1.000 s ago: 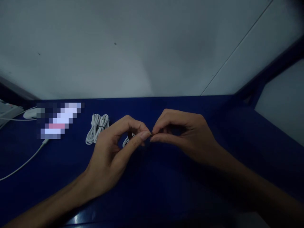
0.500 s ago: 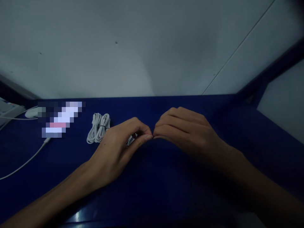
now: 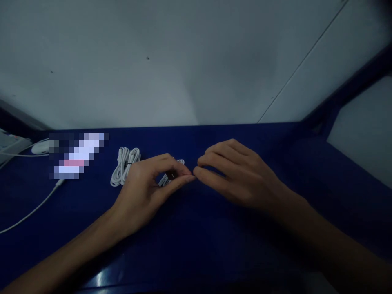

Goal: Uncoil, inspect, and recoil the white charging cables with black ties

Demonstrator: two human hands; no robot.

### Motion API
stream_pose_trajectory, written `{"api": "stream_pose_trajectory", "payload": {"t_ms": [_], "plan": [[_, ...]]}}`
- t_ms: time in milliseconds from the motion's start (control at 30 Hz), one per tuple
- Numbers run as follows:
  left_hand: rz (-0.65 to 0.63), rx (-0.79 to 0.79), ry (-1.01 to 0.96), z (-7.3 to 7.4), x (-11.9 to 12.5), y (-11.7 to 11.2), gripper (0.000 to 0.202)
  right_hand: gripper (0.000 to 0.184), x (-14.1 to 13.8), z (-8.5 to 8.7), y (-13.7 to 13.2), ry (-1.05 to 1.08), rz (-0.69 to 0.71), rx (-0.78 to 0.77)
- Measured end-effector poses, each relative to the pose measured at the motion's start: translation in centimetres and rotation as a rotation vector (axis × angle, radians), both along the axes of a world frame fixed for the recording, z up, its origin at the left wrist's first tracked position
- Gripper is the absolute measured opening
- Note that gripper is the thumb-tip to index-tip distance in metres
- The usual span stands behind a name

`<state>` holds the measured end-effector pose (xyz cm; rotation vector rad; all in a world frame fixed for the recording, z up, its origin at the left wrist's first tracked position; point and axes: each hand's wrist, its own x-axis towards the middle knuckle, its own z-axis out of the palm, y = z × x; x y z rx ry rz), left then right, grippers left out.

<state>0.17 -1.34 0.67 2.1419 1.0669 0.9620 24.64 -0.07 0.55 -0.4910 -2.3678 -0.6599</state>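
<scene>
My left hand (image 3: 150, 183) is closed in a pinch, thumb tip against forefinger; what lies between the tips is too small and dark to make out. Behind and through the gap of its fingers shows part of a white coiled cable (image 3: 164, 180), mostly covered by the hand. My right hand (image 3: 241, 173) meets the left fingertips with its own bent fingertips, its thumb hidden behind them. Just left of my left hand, two bundles of white cable (image 3: 120, 167) lie on the blue table (image 3: 196, 245), with a dark tie around one.
A lit, pixelated phone-like object (image 3: 81, 153) lies at the left with a white cord (image 3: 39, 212) plugged into its near end. Beyond it are a white rounded plug-like piece (image 3: 39, 147) and a white box (image 3: 12, 143). A pale wall (image 3: 196, 61) closes off the table's back.
The fingers of my right hand have loosened and spread a little. My left hand has shifted slightly left, and more of the coiled cable behind it shows.
</scene>
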Motion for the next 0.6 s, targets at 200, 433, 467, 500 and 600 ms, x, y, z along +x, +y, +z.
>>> {"api": "stream_pose_trajectory", "payload": {"t_ms": [200,433,467,500,600], "plan": [[0.015,0.106,0.109,-0.04,0.36,-0.26,0.009,0.025,-0.39,-0.42,0.07,-0.023,-0.045,0.007],[-0.013,0.068,0.151,0.0,0.56,-0.43,0.013,0.024,-0.42,-0.69,0.07,-0.031,-0.094,-0.027],[-0.02,0.057,0.157,0.01,0.53,-0.41,0.013,0.025,-0.42,-0.66,0.02,-0.033,-0.09,-0.02],[-0.023,0.045,0.16,0.03,0.5,-0.37,0.013,0.026,-0.43,-0.62,-0.03,-0.033,-0.088,-0.007],[-0.007,-0.008,0.13,0.11,0.42,-0.25,0.014,0.027,-0.55,-0.59,-0.28,-0.016,-0.088,0.039]]}}
